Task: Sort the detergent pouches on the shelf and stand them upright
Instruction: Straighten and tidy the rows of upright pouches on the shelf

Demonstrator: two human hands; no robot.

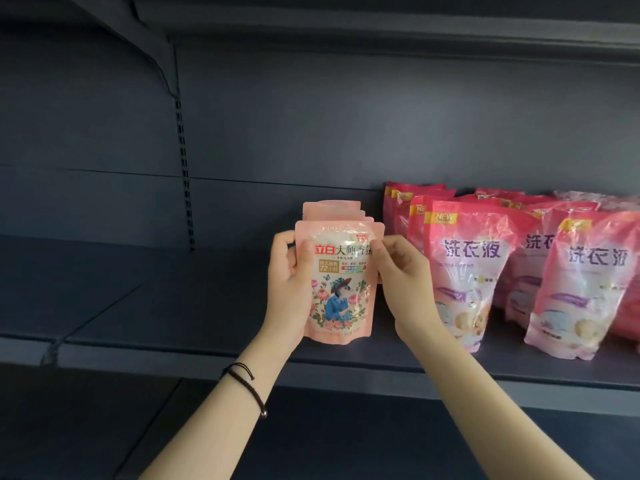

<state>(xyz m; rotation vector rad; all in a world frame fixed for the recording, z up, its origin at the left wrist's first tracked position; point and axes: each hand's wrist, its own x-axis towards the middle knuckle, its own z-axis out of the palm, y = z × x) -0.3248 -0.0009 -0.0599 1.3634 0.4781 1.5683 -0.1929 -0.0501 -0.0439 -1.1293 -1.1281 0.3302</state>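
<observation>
Left hand grips the left edge of a stack of pale pouches, held upright at the near edge of the shelf. Right hand pinches the stack's right edge. Pink pouches stand upright in rows just right.

Dim, even light; glare on pink pouches; wide-angle edge curvature.

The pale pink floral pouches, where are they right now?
Head view, centre: the pale pink floral pouches are held between the left hand and right hand over the shelf front, just left of the darker pink pouches.
</observation>
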